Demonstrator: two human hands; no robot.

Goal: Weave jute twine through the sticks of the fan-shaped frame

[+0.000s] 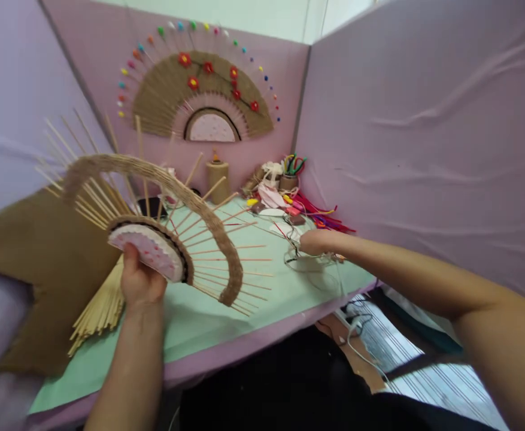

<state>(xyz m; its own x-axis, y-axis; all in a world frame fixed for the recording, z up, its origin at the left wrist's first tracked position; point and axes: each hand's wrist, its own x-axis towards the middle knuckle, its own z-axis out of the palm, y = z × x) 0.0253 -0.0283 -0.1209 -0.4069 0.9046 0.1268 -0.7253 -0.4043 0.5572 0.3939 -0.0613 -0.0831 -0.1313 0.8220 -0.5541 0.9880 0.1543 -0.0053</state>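
A fan-shaped frame of thin wooden sticks [208, 226] with a woven brown band is held up at the left of the view. My left hand [142, 278] grips its pink half-round base [148, 248], thumb on the front face and the other fingers hidden behind. Over the table's right part, my right hand [315, 242] is at a tangle of thin cords [293, 258]; its fingers are blurred and mostly hidden, so what they hold cannot be made out.
A finished fan with red flowers [217, 66] hangs on the back wall. Behind the work stand a twine spool [218, 179] and red pipe cleaners [320, 212]. Loose sticks [105, 302] and brown cloth [60, 263] lie left on the green table [217, 335].
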